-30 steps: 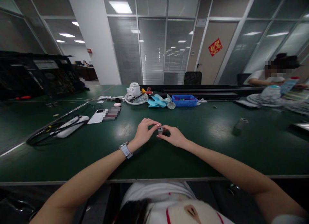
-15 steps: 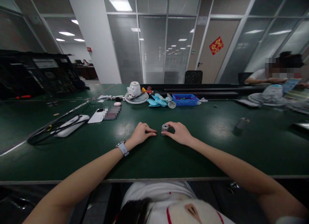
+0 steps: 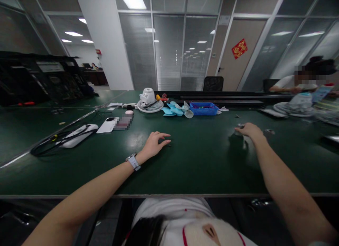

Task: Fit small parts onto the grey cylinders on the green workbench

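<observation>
Metal cylinder (image 3: 240,125) is pinched in the outstretched right hand (image 3: 251,130); left hand (image 3: 153,144) curves, fingers apart

open tabletop (image 3: 203,157) left of right hand (image 3: 252,130), blue tray (image 3: 205,112) blocking beyond

At 12 o'clock stand glazed partitions (image 3: 168,48) with blinds (image 3: 139,55); between 10 and 11, a white pillar (image 3: 108,41). Near 2, a pale door (image 3: 234,69) bears a red-and-gold poster (image 3: 239,48). Around 10, ceiling lights (image 3: 73,34) glow over what seems another office (image 3: 84,52).
</observation>
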A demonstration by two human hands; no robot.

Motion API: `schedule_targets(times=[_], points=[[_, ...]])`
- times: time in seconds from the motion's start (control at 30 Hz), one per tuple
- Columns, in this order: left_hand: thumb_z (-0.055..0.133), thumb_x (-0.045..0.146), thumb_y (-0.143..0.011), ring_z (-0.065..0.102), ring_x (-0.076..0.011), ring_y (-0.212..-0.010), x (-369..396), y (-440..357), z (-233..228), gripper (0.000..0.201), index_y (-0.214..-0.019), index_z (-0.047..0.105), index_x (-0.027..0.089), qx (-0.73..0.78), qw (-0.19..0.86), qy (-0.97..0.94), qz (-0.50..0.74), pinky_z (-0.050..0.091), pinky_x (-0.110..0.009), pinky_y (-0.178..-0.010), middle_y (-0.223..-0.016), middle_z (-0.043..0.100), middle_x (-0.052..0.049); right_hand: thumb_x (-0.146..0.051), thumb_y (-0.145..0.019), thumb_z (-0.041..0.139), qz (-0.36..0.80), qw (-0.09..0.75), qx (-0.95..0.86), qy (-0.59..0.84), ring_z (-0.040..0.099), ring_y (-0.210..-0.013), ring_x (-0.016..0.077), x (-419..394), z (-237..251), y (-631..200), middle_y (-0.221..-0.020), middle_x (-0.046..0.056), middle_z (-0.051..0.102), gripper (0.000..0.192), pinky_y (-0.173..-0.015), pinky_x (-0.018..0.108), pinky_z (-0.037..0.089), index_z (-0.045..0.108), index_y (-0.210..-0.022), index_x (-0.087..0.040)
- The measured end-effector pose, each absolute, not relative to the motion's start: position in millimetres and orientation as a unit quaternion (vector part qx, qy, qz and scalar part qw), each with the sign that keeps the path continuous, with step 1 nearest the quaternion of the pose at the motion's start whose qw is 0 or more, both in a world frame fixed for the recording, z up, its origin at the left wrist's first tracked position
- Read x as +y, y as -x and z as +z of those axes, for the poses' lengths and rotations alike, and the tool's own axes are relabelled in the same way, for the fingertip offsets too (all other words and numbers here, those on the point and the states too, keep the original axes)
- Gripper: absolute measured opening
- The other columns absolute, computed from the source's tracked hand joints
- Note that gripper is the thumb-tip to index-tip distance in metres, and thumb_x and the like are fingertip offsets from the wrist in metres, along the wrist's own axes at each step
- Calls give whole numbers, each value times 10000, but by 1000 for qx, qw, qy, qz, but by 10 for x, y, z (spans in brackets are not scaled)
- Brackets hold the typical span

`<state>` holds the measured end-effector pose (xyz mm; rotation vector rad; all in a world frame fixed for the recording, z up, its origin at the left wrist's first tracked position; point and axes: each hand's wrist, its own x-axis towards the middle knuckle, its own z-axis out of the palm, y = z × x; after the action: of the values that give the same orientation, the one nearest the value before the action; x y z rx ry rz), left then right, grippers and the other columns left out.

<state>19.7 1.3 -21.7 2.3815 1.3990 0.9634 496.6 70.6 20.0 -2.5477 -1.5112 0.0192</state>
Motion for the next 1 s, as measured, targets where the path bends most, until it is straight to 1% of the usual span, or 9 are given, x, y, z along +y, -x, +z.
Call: schedule_targets(times=[0.2, 0.33, 0.4, 0.47, 0.57, 0.67, 0.8, 0.9, 1.0], points=[[586, 427, -902, 563, -226, -929, 2, -190, -196, 308, -1134, 683, 249, 483, 93, -792, 361, 449, -377, -832, -955, 650, -55, -405, -857, 660, 68, 81, -474, 874, 616, -1045, 327, 668, 221, -4899, -1153, 294, 627, 497, -802, 385, 463, 616, -1184, -33], [565, 359, -915, 556, -224, -948, -6, -189, -175, 298, -1170, 625, 216, 504, 76, -752, 419, 461, -373, -833, -996, 632, -66, -406, -853, 665, -92, 179, -497, 844, 524, -1218, 422, 447, 359, -4340, -1294, 321, 552, 686, -967, 540, 412, 464, -1370, -2], [555, 320, -916, 555, -224, -950, -12, -192, -164, 285, -1174, 599, 207, 514, 61, -731, 444, 464, -376, -842, -1002, 625, -69, -356, -917, 572, -152, 250, -634, 716, 509, -1264, 375, 309, 348, -3888, -1346, 250, 554, 537, -1024, 548, 381, 498, -1374, -83], [550, 297, -914, 556, -227, -957, -20, -193, -150, 266, -1159, 587, 200, 519, 47, -720, 458, 465, -381, -850, -994, 623, -71, -317, -963, 490, -108, 275, -797, 527, 503, -1300, 281, 164, 254, -3400, -1393, 152, 556, 423, -1085, 486, 363, 545, -1358, -174], [544, 285, -913, 563, -228, -959, -32, -193, -137, 248, -1143, 580, 201, 516, 35, -721, 461, 469, -382, -846, -992, 624, -70, -272, -989, 442, -6, 217, -926, 309, 434, -1374, 208, -36, 30, -2787, -1479, 70, 483, 428, -1118, 439, 348, 516, -1411, -263], [545, 278, -909, 570, -221, -936, -36, -193, -142, 231, -1126, 581, 208, 506, 27, -730, 458, 473, -380, -840, -984, 626, -63, -198, -988, 414, 51, 173, -957, 227, 373, -1412, 187, -142, -144, -2475, -1518, 63, 421, 455, -1116, 417, 360, 505, -1428, -267], [542, 270, -907, 581, -212, -923, -35, -205, -158, 225, -1115, 581, 196, 498, 40, -735, 458, 484, -371, -820, -978, 625, -65, -153, -965, 433, 79, 167, -958, 221, 463, -1352, 188, -112, -223, -2428, -1462, 78, 488, 448, -1088, 388, 409, 558, -1389, -223], [536, 264, -907, 595, -200, -904, -36, -214, -158, 218, -1108, 580, 191, 491, 65, -738, 459, 498, -351, -783, -982, 622, -67, -103, -929, 468, 71, 183, -952, 234, 598, -1207, 179, -48, -224, -2484, -1272, 55, 661, 399, -1044, 365, 453, 678, -1245, -224], [535, 270, -907, 602, -194, -892, -39, -211, -151, 217, -1105, 585, 194, 491, 73, -740, 455, 505, -345, -769, -986, 623, -65, -54, -887, 491, 42, 201, -941, 269, 663, -1069, 165, 14, -164, -2617, -1123, 25, 730, 395, -1004, 347, 477, 729, -1146, -234]])
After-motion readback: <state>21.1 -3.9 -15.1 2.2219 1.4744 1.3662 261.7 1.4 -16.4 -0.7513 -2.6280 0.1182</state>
